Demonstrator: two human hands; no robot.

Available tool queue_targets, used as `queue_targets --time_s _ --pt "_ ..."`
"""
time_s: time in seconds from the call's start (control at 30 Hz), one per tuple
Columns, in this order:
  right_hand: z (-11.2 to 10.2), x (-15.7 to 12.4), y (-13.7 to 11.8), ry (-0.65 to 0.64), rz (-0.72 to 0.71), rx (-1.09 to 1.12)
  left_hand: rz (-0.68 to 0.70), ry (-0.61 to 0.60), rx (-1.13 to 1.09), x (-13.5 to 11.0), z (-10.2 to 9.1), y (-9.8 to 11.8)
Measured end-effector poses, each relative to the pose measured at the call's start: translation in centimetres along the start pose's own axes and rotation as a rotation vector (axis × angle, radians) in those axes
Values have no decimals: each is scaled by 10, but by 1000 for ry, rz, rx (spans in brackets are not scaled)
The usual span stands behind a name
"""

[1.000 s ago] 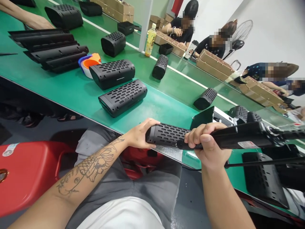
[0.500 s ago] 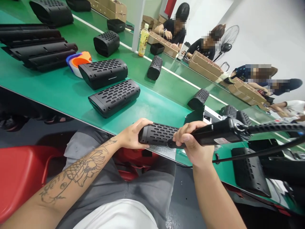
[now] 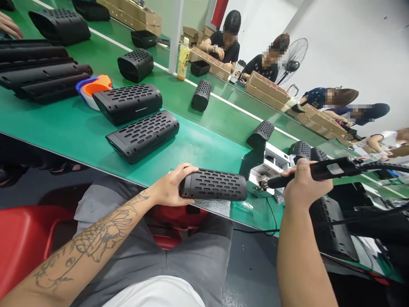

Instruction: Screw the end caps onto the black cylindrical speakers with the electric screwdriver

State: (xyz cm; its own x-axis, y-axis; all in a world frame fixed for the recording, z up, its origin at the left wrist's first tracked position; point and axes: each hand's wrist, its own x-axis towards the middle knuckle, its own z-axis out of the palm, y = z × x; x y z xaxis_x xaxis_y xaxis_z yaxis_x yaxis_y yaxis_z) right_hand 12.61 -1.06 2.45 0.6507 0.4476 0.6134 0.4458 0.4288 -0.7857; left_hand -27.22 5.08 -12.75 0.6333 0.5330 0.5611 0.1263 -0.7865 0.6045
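Note:
My left hand is wrapped around the left end of a black slotted housing, thumb on top, at the table's front edge. My right hand grips a black electric screwdriver with a cable at its rear. The screwdriver's front end points left, at the metal outlet of a small white-and-black screw feeder. Whether the bit carries a screw is too small to tell. Two more slotted housings, one lettered and one in front of it, lie to the left.
Long black shells are stacked at left beside an orange-and-purple tape roll. A yellow drink bottle stands by a grey post. Several people work across the green table behind cardboard boxes. A red chair is at left.
My right hand has moved the screwdriver right, off the housing and over to the screw feeder. My left hand keeps hold of the housing. Another person's hand has appeared at upper left.

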Motion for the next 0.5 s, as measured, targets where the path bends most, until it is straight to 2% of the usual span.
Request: queue_targets --time_s 0.07,0.17,0.23,0.33,0.43,0.5 --pt "-5 -3 6 -49 9 35 1 4 9 0 0 1" --pt "-6 -13 -5 -83 36 -23 5 11 13 0 0 2" --pt "-3 -21 -24 -67 56 -34 1 8 14 0 0 3" --pt "9 -41 -66 -87 32 125 -25 -8 11 0 0 5" --pt "31 -68 -107 -345 27 356 -52 -15 1 0 1 6" --pt "51 -89 -125 -536 71 520 -53 -8 -5 0 2 5"
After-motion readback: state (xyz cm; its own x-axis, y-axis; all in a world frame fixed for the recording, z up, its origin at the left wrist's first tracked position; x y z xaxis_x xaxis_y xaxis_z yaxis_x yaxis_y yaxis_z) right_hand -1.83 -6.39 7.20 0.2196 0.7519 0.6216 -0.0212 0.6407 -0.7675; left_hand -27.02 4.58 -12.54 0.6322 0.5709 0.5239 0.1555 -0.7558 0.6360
